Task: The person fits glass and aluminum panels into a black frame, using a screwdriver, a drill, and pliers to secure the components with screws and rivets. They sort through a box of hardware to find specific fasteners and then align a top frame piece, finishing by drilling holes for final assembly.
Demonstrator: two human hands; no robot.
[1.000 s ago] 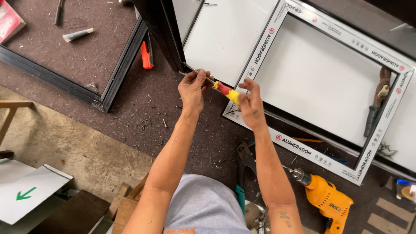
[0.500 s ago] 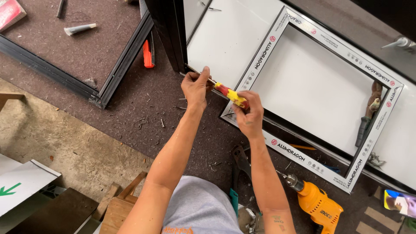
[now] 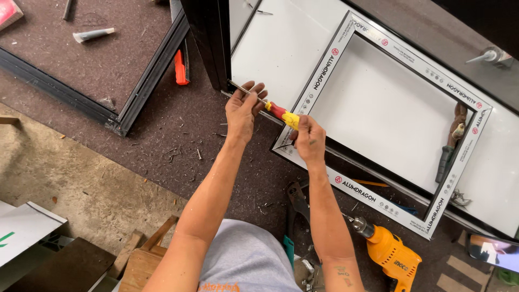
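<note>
1. Two hands work one screwdriver (image 3: pixel 273 108) at the near left corner of the taped white frame (image 3: pixel 346 48): our right hand (image 3: pixel 308 139) is clenched round the red-and-yellow handle to drive it.
2. Our left hand (image 3: pixel 241 111) pinches the steel shaft, apparently steadying the tip against the dark upright frame (image 3: pixel 208 43).
3. Within reach, an orange drill (image 3: pixel 392 257) lies on the brown bench (image 3: pixel 162 140) by our right forearm.

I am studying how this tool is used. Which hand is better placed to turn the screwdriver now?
Probably the right hand: it grips the red and yellow handle of the screwdriver. The left hand only rests on the metal shaft, near the dark frame, so it seems to guide.
</note>
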